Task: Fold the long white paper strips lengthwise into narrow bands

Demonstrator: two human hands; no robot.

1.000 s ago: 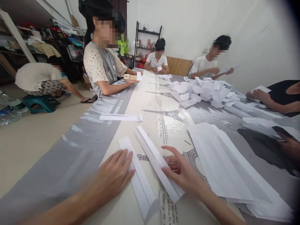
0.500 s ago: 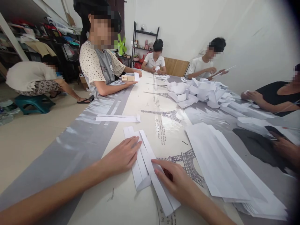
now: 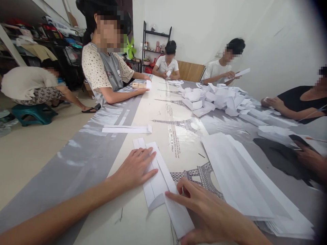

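Note:
A folded white paper strip [image 3: 158,182] lies lengthwise on the table in front of me, its two long flaps closed together. My left hand [image 3: 135,167] rests flat on its left half, fingers stretched out and pressing down. My right hand [image 3: 206,212] lies low on the strip's near right end, fingers extended along the fold. Neither hand lifts anything.
A thick stack of white sheets [image 3: 245,177] lies to the right. Another folded strip [image 3: 126,129] sits farther left on the Eiffel-tower tablecloth [image 3: 178,136]. A heap of folded papers [image 3: 217,98] fills the far middle. Several people sit around the table folding paper.
The two long halves of the strip, spread apart a second ago, have been brought together. My left hand slid right onto the strip, and my right hand moved nearer to me.

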